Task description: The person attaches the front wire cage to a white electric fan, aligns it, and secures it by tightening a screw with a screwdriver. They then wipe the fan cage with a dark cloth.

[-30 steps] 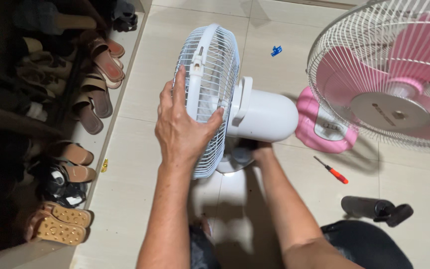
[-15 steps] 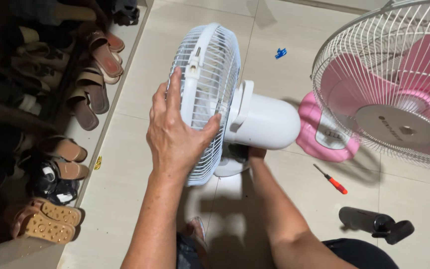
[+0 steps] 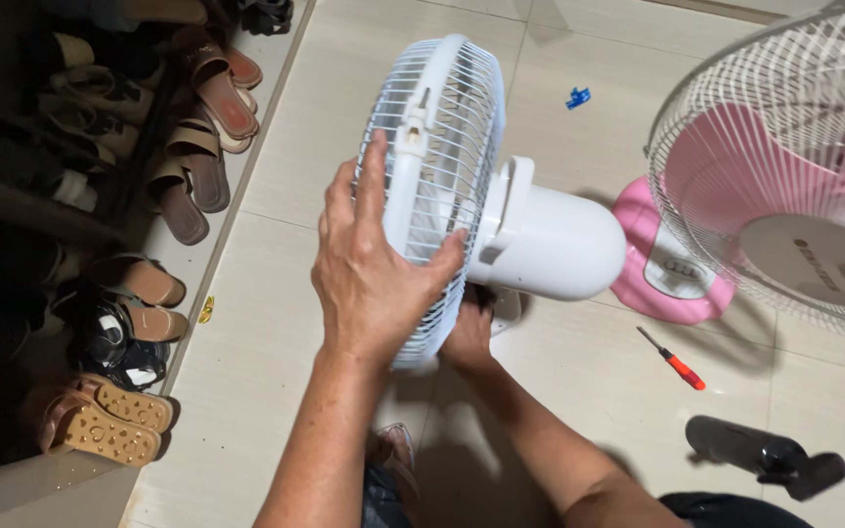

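Sandals (image 3: 198, 147) lie in rows well to the left of your fingers, along the floor's edge. Your left hand (image 3: 374, 269) lies flat on the front grille of the white fan (image 3: 501, 215), fingers (image 3: 374, 176) spread wide over the wires, thumb hooked on the rim. Your right hand (image 3: 468, 332) reaches under the fan's body; whether those fingers grip, you cannot tell. Right of them sit a pink fan (image 3: 784, 186), a red-handled screwdriver (image 3: 674, 360) and a black bottle (image 3: 765, 458).
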